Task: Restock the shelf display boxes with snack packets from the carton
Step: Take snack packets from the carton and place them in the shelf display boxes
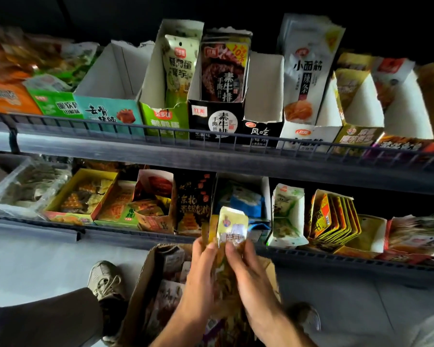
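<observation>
Both my hands hold a stack of yellow snack packets (232, 227) above the open brown carton (145, 279) on the floor. My left hand (202, 271) grips the stack's left side and my right hand (248, 269) grips its right side. The packets' top ends stick up in front of the lower shelf. Two shelves carry rows of display boxes. On the upper shelf, a teal box (105, 96) and a black box (263, 116) look empty. The lower part of the stack is hidden between my hands.
A wire rail (135, 121) runs along the upper shelf's front edge. The lower shelf holds a clear plastic tub (18, 186) at left and more open boxes. My shoes (105, 279) stand on the pale floor beside the carton. More packets lie inside the carton.
</observation>
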A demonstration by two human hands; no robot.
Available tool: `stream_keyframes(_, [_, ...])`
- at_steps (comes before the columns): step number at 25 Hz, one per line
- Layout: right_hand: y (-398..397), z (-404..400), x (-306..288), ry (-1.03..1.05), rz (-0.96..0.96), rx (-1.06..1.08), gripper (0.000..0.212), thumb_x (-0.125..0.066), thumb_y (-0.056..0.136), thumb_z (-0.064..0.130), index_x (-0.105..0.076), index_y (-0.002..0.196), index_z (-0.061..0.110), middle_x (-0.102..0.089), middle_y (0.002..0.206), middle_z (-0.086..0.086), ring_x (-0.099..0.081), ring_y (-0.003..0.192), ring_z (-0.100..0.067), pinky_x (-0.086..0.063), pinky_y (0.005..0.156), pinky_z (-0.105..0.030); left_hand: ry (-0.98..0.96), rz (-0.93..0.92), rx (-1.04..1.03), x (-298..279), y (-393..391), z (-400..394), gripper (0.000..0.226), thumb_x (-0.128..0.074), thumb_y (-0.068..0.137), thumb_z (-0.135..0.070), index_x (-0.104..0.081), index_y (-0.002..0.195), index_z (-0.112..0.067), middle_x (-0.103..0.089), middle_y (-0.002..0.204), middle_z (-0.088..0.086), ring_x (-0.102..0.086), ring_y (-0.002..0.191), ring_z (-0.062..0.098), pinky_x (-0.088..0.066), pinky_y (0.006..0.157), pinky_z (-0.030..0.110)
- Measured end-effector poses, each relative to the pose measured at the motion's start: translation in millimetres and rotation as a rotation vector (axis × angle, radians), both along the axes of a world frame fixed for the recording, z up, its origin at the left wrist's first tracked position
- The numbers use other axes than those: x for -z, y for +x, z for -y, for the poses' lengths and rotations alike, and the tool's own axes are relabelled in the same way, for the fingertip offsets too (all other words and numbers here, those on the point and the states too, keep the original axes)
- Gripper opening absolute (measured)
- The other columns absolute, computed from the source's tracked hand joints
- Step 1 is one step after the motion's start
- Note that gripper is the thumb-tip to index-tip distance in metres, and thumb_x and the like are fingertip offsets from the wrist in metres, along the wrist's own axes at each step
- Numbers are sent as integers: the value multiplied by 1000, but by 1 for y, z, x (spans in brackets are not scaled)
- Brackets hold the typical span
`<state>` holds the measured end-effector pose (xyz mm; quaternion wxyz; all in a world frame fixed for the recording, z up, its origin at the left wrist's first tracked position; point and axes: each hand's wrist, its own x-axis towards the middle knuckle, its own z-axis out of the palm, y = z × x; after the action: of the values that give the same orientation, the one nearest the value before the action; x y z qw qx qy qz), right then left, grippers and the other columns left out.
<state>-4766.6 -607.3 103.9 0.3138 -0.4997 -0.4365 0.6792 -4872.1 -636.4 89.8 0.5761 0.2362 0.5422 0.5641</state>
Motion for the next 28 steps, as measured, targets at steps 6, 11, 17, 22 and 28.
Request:
stream_keyframes(6, [18,-23,-48,-52,-342,-66,43,-70,79,8,-68,121,19,-72,117,-7,-69,108,-21,-55,85,-29,309,-393,-106,-39,10,-18,35,-61,93,-46,-57,122,-28,-72,111,-11,-67,106,7,-51,92,34])
stream_keyframes(11, [61,-71,-106,218,20,-179,47,-80,79,13,-64,120,27,-75,110,5,-69,105,-11,-50,93,-29,545,-339,4,-84,24,-67,31,-62,96,-22,-60,127,-20,-74,114,-2,-69,109,14,-55,93,31])
stream_keyframes(17, [123,-148,-171,580,167,62,45,-80,75,20,-63,117,25,-74,111,8,-67,108,-9,-47,103,-43,735,-634,300,-147,58,-154,46,-57,97,-36,-50,141,-24,-56,128,-10,-58,118,12,-55,95,39])
stream_keyframes(22, [177,-244,-202,719,-116,384,54,-77,74,14,-59,124,7,-70,120,-6,-64,116,-20,-44,109,-49,804,-1434,320,-163,81,-233,58,-47,92,-42,-43,144,-18,-51,135,2,-53,116,25,-47,95,45])
stream_keyframes(28, [172,-309,-188,722,308,262,42,-76,81,1,-54,109,22,-66,103,10,-62,96,-3,-50,100,-38,822,-1638,451,-145,85,-250,26,-50,97,-41,-59,121,-37,-26,151,-7,-45,125,22,-51,92,43])
